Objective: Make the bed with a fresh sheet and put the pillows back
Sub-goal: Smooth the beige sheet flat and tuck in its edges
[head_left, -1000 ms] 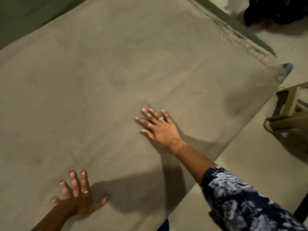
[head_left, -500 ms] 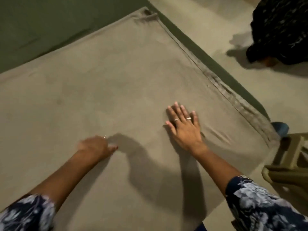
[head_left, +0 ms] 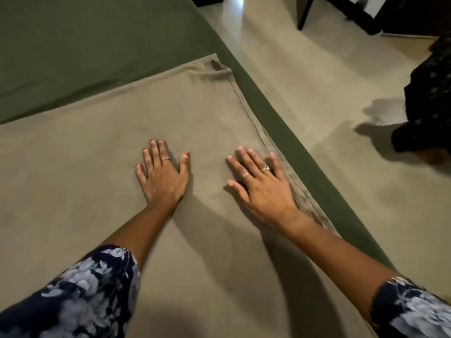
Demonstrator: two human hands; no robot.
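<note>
Left grip (head_left: pixel 163 178), right grip (head_left: pixel 262 189) flat on smooth tan sheet (head_left: pixel 97 167).

I am looking down into what is showing itself as a bedroom in a home. A bed (head_left: pixel 280 123) in dark green covering is filling the upper left, with a tan sheet (head_left: pixel 122 147) lying spread over it. To the right of the bed a smooth pale floor (head_left: pixel 341 203) is stretching away, and beyond the bed's far corner dark furniture legs (head_left: pixel 302 13) are standing on that floor.
</note>
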